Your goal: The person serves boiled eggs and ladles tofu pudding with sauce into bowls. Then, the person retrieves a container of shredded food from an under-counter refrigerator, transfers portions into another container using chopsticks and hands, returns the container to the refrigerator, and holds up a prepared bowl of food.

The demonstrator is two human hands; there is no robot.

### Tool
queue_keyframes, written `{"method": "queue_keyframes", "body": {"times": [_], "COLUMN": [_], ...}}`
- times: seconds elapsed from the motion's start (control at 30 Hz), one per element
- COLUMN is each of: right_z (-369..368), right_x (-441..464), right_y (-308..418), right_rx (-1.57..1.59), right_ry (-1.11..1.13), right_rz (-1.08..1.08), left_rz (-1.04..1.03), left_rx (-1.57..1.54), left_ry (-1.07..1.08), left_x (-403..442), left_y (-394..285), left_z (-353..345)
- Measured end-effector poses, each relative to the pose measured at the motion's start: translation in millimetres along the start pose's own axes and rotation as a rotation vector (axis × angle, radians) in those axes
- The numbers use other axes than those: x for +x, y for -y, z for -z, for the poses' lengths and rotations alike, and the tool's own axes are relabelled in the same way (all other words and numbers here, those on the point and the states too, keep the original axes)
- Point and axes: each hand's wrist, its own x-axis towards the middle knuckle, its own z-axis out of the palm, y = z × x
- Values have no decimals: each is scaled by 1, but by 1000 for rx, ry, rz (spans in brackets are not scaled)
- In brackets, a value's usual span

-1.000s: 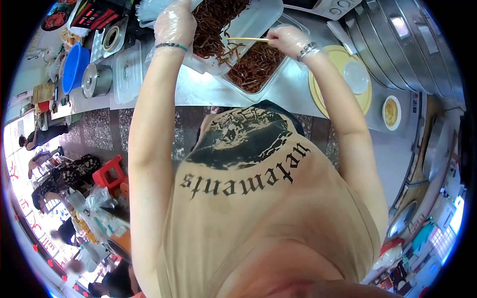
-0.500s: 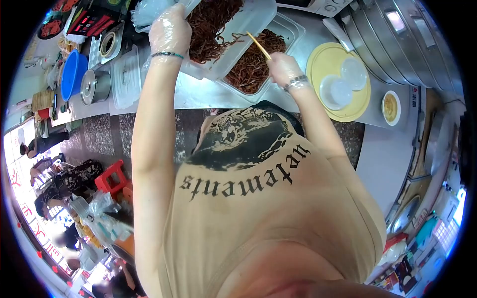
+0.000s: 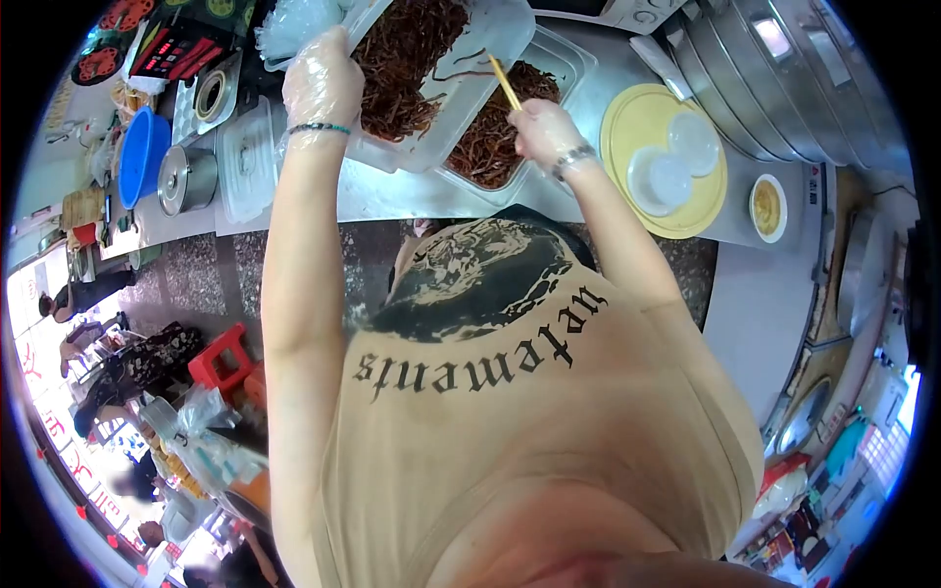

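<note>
- Two hands busy: right hand closed round chopsticks, left hand gripping the tilted tub!
- Lower tub on the surface, glossy dark-brown strips inside.
- Just above, more strips, tangled, in the tilted tub.

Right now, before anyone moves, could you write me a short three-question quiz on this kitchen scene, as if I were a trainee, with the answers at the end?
1. True or false: the left hand is bare where it grips the upper plastic tub.
2. Multiple choice: what does the right hand hold?
A) a ladle
B) a knife
C) chopsticks
3. Fill in the blank: the round board near the small white bowl is coloured ____.

Key: 1 false; 2 C; 3 yellow.
</note>
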Motion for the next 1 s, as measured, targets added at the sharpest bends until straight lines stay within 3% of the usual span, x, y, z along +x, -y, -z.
{"method": "queue_keyframes", "body": {"times": [0.13, 0.27, 0.47, 0.53, 0.6, 0.73, 0.77, 1.0], "right_z": [-3, -25, -44, -69, -85, -68, -64, -74], "right_x": [-14, 2, -4, 6, 13, 9, 4, -7], "right_y": [8, 17, 34, 33, 37, 42, 42, 39], "right_rx": [97, 224, -29, -103, -19, 205, 123, 128], "right_ry": [-24, 2, -180, -230, -124, -268, -267, -318], "right_rz": [-94, -11, -86, 57, -6, -147, -125, -186], "left_rz": [23, 35, -4, -5, -16, -56, -51, 173], "left_rx": [-1, -46, -98, -146, -165, -153, -152, -289], "left_ry": [30, 44, 64, 79, 80, 77, 77, 273], "left_x": [-5, 0, 2, 5, 5, 4, 2, -18], "left_y": [13, 29, 71, 80, 86, 95, 99, 177], "left_z": [3, -2, -8, -10, -13, -9, -8, -15]}}
